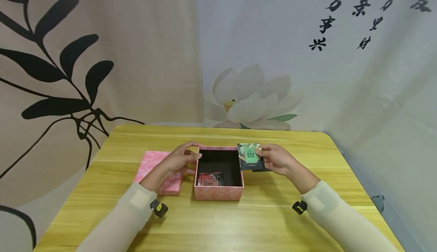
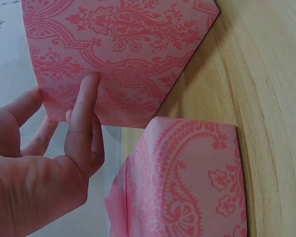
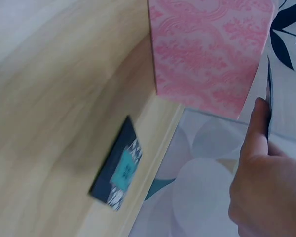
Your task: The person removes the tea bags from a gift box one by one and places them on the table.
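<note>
A pink patterned box stands lidless on the table, its dark inside facing up. Within it, near the front left, lies a red-and-dark tea sachet. My left hand holds the box's left side, thumb at the rim and fingers against the outer wall. Over the right rim, my right hand pinches a dark tea sachet with a green label by its right edge; its pale back shows in the right wrist view. A second dark sachet lies on the table right of the box.
A pink patterned lid lies left of the box, partly behind my left forearm. The wooden table ends at a back edge near a printed curtain. Both wrists carry small black cameras.
</note>
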Available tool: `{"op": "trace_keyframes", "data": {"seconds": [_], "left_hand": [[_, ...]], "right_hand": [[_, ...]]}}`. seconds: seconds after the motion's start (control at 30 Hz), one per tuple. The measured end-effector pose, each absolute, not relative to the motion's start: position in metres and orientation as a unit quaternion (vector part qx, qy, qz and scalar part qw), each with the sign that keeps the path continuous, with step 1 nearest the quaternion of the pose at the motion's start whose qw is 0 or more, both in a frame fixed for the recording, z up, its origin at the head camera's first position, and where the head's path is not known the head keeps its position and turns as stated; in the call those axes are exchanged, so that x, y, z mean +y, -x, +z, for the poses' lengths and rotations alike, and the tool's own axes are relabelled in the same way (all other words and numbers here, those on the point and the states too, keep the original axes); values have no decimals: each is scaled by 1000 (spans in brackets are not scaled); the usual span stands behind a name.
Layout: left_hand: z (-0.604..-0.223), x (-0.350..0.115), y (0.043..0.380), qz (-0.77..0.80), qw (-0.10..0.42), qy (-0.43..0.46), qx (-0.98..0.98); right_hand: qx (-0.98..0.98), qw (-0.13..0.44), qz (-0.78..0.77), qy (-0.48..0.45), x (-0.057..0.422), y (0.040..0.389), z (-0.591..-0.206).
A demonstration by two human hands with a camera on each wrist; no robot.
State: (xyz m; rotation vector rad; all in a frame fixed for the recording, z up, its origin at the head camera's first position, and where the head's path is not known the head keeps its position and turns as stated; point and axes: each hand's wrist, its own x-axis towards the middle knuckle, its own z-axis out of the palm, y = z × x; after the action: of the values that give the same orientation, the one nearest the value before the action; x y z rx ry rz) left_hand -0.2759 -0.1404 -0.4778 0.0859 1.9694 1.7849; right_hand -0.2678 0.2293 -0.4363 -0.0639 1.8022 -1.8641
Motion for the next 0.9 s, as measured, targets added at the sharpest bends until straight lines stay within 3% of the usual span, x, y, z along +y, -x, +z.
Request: {"op": "trace_keyframes", "data": {"seconds": [0.6,0.9], "left_hand": [[-478,-139,275,642,238,-39,727],[-475,-140,275,642,240,-36,727]], "right_hand": [[674,272,-684,-68,277,242,-475],[689,238,-678,-97,283,230,-500]]}}
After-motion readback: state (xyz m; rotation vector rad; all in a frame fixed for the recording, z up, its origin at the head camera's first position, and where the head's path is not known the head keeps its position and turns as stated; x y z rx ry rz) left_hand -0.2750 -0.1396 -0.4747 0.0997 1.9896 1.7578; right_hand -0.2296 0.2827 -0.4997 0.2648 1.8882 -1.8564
